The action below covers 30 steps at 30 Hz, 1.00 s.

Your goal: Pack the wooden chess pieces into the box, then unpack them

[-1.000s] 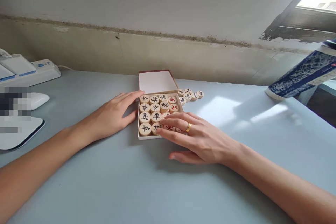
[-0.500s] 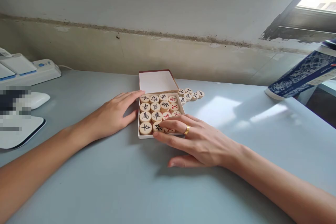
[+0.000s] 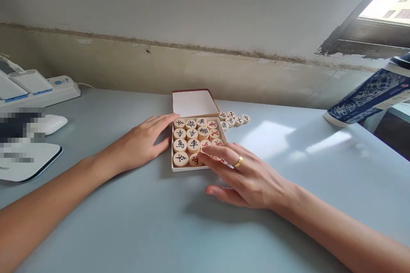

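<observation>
A shallow white box (image 3: 188,169) holds rows of round xiangqi pieces (image 3: 180,159), some lettered in black and others in red. Stretched fingers of my left hand (image 3: 142,140) rest against the box's left side, near its back corner. My right hand (image 3: 246,175) hovers over the front right of the box with fingers apart, its thumb hanging in front. Its fingertips are at the front-row pieces and hide some of them; whether they touch is unclear. Neither hand holds a piece. Behind the box, the lid (image 3: 195,102) leans open with its white inside showing.
Several loose xiangqi pieces (image 3: 230,121) lie right of the lid. A blue patterned cup (image 3: 368,94) stands at the right edge. On the left are a power strip (image 3: 65,89), a white mouse (image 3: 55,124) and a white rounded pad (image 3: 30,162). The wall borders the table's back.
My right fingertips have shifted slightly to the right, uncovering more of a front-row piece. My left hand keeps its place at the box. The view has moved a little.
</observation>
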Available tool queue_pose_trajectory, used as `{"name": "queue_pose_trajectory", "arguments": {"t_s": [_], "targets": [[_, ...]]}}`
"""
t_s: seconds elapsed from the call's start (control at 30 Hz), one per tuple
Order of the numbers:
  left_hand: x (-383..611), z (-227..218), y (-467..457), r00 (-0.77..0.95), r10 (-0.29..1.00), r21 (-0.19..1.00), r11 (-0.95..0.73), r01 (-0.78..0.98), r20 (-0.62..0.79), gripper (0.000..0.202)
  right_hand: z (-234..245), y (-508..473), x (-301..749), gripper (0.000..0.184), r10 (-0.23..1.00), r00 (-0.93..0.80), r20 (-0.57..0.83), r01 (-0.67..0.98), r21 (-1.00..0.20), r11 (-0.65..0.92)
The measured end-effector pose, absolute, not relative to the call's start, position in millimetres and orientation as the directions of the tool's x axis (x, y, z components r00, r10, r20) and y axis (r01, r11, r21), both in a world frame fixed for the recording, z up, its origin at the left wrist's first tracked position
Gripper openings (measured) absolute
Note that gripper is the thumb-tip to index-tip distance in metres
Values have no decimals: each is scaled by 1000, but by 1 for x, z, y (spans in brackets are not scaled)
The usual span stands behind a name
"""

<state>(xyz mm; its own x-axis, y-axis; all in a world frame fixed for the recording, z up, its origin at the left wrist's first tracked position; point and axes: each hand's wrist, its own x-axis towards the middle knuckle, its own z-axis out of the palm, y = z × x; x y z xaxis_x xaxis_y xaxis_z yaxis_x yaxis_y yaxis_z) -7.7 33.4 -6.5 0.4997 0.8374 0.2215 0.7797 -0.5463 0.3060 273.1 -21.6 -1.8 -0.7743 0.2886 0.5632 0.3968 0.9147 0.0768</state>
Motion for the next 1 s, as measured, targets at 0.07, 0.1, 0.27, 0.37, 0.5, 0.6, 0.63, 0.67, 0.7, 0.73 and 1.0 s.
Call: {"name": "queue_pose_trajectory", "arguments": {"t_s": [0.07,0.1,0.27,0.37,0.5,0.6,0.63,0.67,0.7,0.73,1.0], "targets": [[-8,-7,33,499,839,304,-544,782,219,57,-2,-17,278,36,311,-730,609,440,71,895],[-9,-7,33,499,839,303,-544,783,217,57,-3,-13,282,33,338,-693,637,483,62,873],[-10,-8,34,498,842,303,-539,786,208,59,-14,22,312,38,677,-321,663,862,-91,499],[-11,-8,33,500,842,306,-540,784,202,59,-24,42,329,37,771,-258,583,912,-116,393],[-11,-8,33,504,841,305,-541,784,198,59,-34,49,337,46,836,-268,479,925,-114,362],[-12,-8,32,505,842,303,-540,786,191,59,-35,47,333,49,846,-297,443,916,-118,383],[-12,-8,32,504,843,303,-538,787,188,59,-34,46,332,49,846,-303,439,913,-122,390],[-11,-8,32,503,845,304,-535,788,184,60,-34,45,331,47,845,-308,437,909,-127,397],[-11,-8,32,500,847,305,-531,790,180,60,-33,45,330,45,843,-311,438,906,-132,403],[-11,-7,33,497,850,307,-527,792,177,61,-32,45,329,43,841,-314,440,902,-137,409],[-7,-6,38,453,873,326,-488,810,181,66,-29,41,326,43,827,-324,459,882,-169,439]]}}
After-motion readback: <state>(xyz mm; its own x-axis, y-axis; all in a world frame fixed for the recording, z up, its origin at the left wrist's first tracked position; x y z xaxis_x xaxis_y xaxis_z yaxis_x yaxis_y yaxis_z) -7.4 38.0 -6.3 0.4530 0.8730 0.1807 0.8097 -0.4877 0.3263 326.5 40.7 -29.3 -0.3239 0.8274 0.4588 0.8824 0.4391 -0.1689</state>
